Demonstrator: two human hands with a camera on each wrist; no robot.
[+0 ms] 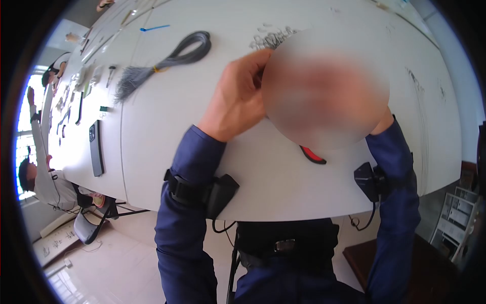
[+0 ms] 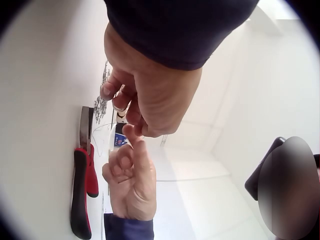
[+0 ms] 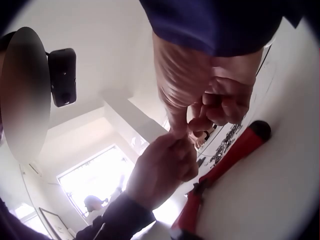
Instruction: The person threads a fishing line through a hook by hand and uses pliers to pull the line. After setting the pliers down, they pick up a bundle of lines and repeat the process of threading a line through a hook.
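My left hand [image 1: 238,96] and right hand [image 1: 349,96] meet above the white table, the right one blurred over in the head view. In the left wrist view, the left hand [image 2: 150,95] comes from above and the right hand [image 2: 132,180] from below, fingertips together. Both hands pinch a thin wire [image 2: 99,126], mostly hidden by the fingers; a fine strand curves out beside them. Below the hands lie pliers with red and black handles [image 1: 313,154], resting on the table; their metal jaws show in the left wrist view.
A pile of small bent wire pieces [image 1: 273,38] lies beyond the hands. To the left are a tied bundle of grey wire [image 1: 169,58], a blue stick-like item [image 1: 154,28] and a dark phone [image 1: 96,148]. Other people sit along the table's far left.
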